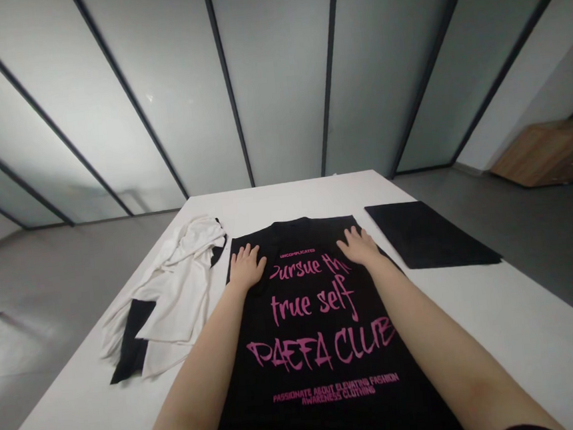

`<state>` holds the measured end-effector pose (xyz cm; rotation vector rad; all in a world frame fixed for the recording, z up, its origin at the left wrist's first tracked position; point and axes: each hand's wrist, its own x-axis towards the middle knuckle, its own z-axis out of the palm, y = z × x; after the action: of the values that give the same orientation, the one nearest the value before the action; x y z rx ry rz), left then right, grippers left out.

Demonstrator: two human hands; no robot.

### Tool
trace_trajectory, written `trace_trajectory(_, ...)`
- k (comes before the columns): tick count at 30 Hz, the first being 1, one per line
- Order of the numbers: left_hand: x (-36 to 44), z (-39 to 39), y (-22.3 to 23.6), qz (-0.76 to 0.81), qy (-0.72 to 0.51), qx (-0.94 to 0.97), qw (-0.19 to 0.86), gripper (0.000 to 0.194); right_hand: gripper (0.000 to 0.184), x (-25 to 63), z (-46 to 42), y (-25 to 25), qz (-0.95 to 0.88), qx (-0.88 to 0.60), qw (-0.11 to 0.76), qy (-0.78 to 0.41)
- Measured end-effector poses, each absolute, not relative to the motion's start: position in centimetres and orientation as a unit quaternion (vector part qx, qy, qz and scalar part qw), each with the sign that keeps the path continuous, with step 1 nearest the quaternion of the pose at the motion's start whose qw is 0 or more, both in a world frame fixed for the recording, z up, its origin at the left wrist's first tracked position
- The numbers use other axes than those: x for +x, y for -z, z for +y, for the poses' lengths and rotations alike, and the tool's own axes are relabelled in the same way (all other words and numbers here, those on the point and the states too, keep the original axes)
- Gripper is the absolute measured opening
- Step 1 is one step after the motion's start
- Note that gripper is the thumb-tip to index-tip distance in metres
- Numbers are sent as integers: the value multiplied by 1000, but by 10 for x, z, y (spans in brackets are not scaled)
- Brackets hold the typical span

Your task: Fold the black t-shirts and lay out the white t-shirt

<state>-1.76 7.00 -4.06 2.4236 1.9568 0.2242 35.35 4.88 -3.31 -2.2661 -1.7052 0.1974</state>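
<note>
A black T-shirt (314,366) with pink lettering lies spread over the middle of the table, its collar end away from me. No sleeves stick out at its far corners; the left side looks folded in. My left hand (245,267) rests flat on the shirt's far left part, fingers spread. On the far right part lies my right hand (358,245), also flat with its fingers apart. Neither hand grips the cloth. The shirt's near end runs out of view below.
The white table (285,198) carries a loose heap of white and black clothes (183,297) at the left. A flat, neatly folded black garment (429,234) lies at the right. Frosted glass panels (279,75) stand behind; a wooden cabinet (546,152) is at far right.
</note>
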Motion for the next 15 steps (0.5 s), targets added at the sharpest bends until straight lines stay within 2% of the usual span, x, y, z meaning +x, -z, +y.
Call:
trace_trajectory(2,-18,70,42,625,-74,777,7,62,71,348,52,46,-589,-799,90,-82)
trace_trajectory(4,-19,71,43,623,-77,779,4,62,74,345,59,49,-577,-809,67,-95)
trace_trajectory(9,-16,71,43,626,-81,776,8,61,71,356,80,44,-592,-795,126,-39)
trace_trajectory(15,-20,68,33,724,-173,667,-37,60,72,361,94,44,-592,-800,73,-72)
